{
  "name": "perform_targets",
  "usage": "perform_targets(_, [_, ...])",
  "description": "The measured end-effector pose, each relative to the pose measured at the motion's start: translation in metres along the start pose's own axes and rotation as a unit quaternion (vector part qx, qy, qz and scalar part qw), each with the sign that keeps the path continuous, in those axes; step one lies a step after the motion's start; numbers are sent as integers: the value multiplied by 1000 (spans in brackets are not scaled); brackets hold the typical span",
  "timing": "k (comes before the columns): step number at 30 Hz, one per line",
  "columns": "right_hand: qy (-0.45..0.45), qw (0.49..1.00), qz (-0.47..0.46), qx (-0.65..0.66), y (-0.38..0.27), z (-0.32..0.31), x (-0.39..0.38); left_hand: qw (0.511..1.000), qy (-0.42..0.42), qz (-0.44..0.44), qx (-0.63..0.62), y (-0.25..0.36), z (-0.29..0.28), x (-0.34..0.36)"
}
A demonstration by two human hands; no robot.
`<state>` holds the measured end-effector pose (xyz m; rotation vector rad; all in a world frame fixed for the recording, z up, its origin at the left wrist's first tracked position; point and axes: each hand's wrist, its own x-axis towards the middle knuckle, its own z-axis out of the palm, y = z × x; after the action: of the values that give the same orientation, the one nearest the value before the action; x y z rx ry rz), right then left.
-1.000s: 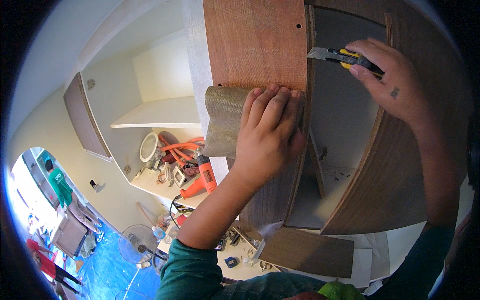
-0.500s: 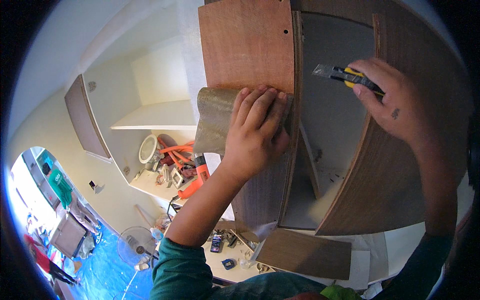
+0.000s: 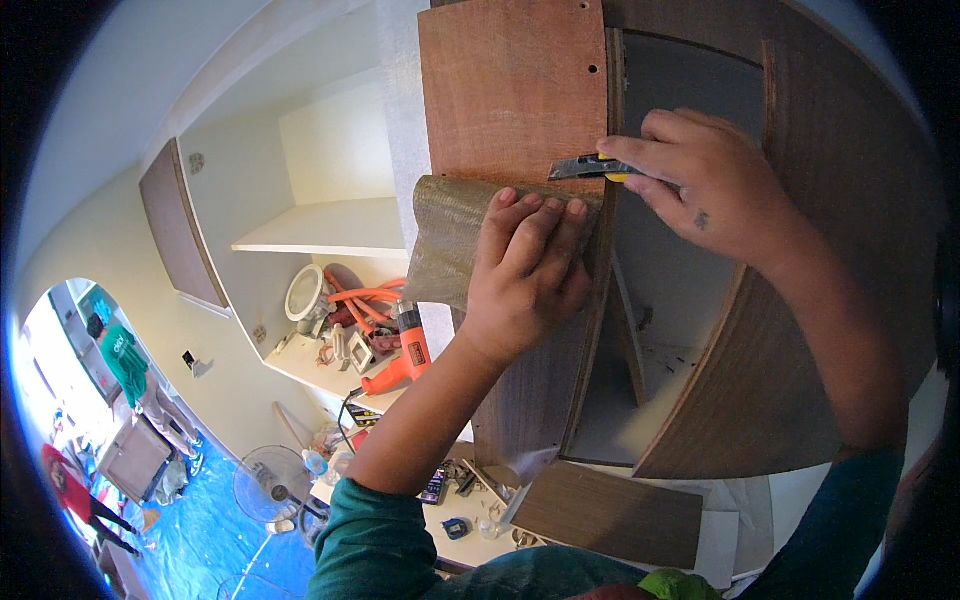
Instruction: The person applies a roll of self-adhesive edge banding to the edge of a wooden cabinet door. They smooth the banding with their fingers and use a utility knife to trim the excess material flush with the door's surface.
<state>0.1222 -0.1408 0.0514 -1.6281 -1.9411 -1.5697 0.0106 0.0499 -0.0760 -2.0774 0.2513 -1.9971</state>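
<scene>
My left hand [image 3: 525,275] lies with its fingers flat and slightly bent, pressing on a brown wood-grain laminate sheet [image 3: 440,240]. The sheet is folded down over a wood strip, its left edge curling loose. Above the fold, the bare reddish-brown plywood [image 3: 512,85] shows, with small holes near its right edge. My right hand [image 3: 715,190] is closed around a yellow-and-black utility knife [image 3: 588,167]. Its blade points left, just above the fold near my left fingertips; whether it touches the plywood I cannot tell.
An open dark wood cabinet frame [image 3: 700,370] surrounds the work. White shelves [image 3: 320,225] stand left, with an orange heat gun [image 3: 405,355] below. Lower down are a loose brown board [image 3: 610,515], a tape measure [image 3: 456,528] and a fan [image 3: 272,485]. Two people are far left.
My right hand has brought the utility knife left and slightly down, from over the cabinet opening to the top of the laminate sheet. My left hand stays on the sheet. The view has shifted slightly.
</scene>
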Motion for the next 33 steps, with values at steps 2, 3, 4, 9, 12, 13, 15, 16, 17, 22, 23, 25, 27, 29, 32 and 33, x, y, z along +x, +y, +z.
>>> perform_targets(2, [-3,1000,-5,-10,-1,1,2,1000,-9,-4,-1,1,-3,0])
perform_targets(3, [-8,1000,-7,-14,-1,1,3,1000,-8,-4,-2,0,-2,0])
perform_targets(4, [-14,1000,-9,-18,0,0,4,1000,-6,-4,-5,0,-2,0])
perform_targets(9, [-55,998,-28,-18,14,-10,-7,1000,-16,-8,-16,-1,-3,-1])
perform_targets(12, [-123,987,-57,-83,22,-28,-17,1000,-17,-8,-11,-4,-5,-5])
perform_targets(13, [-153,979,-70,-116,25,-34,-22,1000,-16,-5,-13,-5,-5,-4])
perform_targets(15, [-169,980,-63,-80,31,-37,-36,1000,-14,-2,-14,-5,-4,-3])
perform_targets(16, [-176,980,-61,-62,33,-38,-39,1000,-14,-2,-14,-5,-3,-4])
perform_targets(17, [-155,985,-45,-58,33,-39,-37,1000,-15,-2,-12,-5,-2,-4])
perform_targets(22, [-62,997,-20,-44,15,-35,0,1000,-7,8,-3,-7,1,-7])
perform_targets(23, [-53,997,-26,-42,12,-28,8,1000,-9,9,-2,-7,1,-7])
perform_targets(25, [-41,997,-39,-44,6,-12,23,1000,-3,4,-5,-4,2,-7])
perform_targets(27, [-20,997,-65,-37,0,2,40,1000,2,-1,-1,-3,3,-7])
perform_targets(29, [-11,996,-84,-32,-9,10,57,1000,12,-5,3,-2,6,-9])
perform_targets(32, [-31,994,-93,-44,-19,16,75,1000,16,-5,-12,-3,4,-8])
perform_targets(33, [-46,993,-92,-54,-21,18,78,1000,11,-6,-19,-2,3,-7])
